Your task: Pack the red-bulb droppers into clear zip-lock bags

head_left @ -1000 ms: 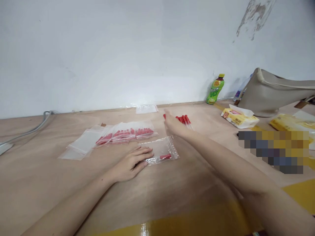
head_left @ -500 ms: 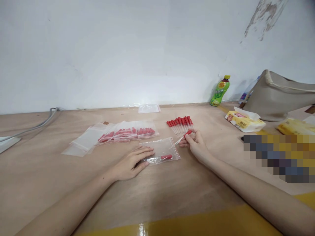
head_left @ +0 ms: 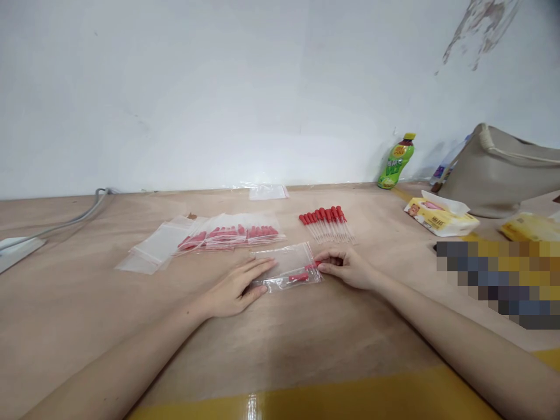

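Observation:
A clear zip bag lies flat on the table with one red-bulbed dropper inside it. My left hand rests open on the bag's left end, fingers stretched out. At the bag's right-hand mouth, my right hand pinches a second dropper by its red bulb. Its tube and part of the bulb are inside the bag. Just behind my right hand, a row of several loose droppers lies with the red bulbs pointing away from me.
Filled zip bags overlap at the left, beside flat bags. Another bag lies by the wall. A green bottle, a tissue pack and a grey handbag stand at the right. A cable runs at the far left.
My right hand has moved down and toward the bag, and the dropper it holds has slid from the bag's edge into the mouth. My left hand stays on the bag.

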### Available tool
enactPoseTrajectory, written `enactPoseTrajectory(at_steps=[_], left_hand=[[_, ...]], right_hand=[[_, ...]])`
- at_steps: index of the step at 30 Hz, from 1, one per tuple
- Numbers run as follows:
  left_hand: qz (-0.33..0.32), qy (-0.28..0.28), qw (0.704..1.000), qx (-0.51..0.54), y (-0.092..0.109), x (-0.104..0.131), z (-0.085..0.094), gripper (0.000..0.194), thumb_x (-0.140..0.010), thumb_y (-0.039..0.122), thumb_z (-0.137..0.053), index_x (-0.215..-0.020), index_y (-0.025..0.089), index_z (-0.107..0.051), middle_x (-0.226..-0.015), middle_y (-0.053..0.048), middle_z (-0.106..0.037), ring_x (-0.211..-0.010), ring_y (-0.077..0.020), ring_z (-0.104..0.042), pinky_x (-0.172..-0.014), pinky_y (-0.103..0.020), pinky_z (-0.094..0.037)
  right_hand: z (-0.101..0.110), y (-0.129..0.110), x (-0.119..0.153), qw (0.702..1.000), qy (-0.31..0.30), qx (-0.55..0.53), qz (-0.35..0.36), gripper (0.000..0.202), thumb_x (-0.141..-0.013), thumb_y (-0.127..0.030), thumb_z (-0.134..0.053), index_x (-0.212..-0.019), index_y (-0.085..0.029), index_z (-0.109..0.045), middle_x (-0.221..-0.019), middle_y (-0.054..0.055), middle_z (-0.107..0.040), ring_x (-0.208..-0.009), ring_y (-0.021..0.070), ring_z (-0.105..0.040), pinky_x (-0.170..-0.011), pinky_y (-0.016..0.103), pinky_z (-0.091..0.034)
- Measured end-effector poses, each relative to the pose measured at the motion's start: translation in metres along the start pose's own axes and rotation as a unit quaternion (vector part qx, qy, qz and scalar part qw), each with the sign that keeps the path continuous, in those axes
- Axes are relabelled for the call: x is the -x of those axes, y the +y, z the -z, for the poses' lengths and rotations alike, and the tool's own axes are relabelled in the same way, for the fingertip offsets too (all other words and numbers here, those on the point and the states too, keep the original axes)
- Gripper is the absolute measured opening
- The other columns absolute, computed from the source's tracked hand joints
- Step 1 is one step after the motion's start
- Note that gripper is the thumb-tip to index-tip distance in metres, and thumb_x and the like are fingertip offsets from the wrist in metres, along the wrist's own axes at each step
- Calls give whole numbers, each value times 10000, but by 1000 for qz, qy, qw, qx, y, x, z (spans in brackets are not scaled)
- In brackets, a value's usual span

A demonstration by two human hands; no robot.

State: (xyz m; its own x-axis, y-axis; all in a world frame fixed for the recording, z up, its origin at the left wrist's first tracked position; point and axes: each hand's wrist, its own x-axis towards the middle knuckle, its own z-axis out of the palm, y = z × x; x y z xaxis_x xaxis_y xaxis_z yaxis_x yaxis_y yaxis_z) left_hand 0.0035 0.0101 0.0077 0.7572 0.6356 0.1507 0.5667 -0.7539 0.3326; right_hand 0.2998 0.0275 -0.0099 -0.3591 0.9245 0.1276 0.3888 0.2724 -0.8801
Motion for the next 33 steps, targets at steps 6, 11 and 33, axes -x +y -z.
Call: enactPoseTrajectory(at_steps=[6,11,33], left_hand=[[-4,6,1000,-1,0,-1,1,496,-918,287,-392,-1390,267,-240,-1389,-33,-372,-1270,-216,-340,-1067,-434,-263],[-5,1,1000,0,-3,-1,-2,482,-921,295,-388,-1385,261,-262,-1402,-33,-354,-1289,-213,-313,-1075,-436,-250],[-29,-16,999,-15,-6,-2,-2,435,-938,298,-363,-1368,263,-308,-1406,-25,-344,-1301,-181,-298,-1099,-442,-176]], right_hand=[[-17,-6,-1,999,-23,-11,26,252,-741,-345,-571,-899,-177,-673,-688,11,-627,-582,114,-515,-543,238,-407],[-16,-9,1,999,-4,-21,37,252,-766,-340,-533,-923,-191,-664,-879,31,-673,-766,158,-595,-695,295,-465],[-13,-26,-119,863,159,430,-213,234,-781,-211,-506,-912,-101,-664,-919,203,-647,-893,280,-612,-682,335,-450]])
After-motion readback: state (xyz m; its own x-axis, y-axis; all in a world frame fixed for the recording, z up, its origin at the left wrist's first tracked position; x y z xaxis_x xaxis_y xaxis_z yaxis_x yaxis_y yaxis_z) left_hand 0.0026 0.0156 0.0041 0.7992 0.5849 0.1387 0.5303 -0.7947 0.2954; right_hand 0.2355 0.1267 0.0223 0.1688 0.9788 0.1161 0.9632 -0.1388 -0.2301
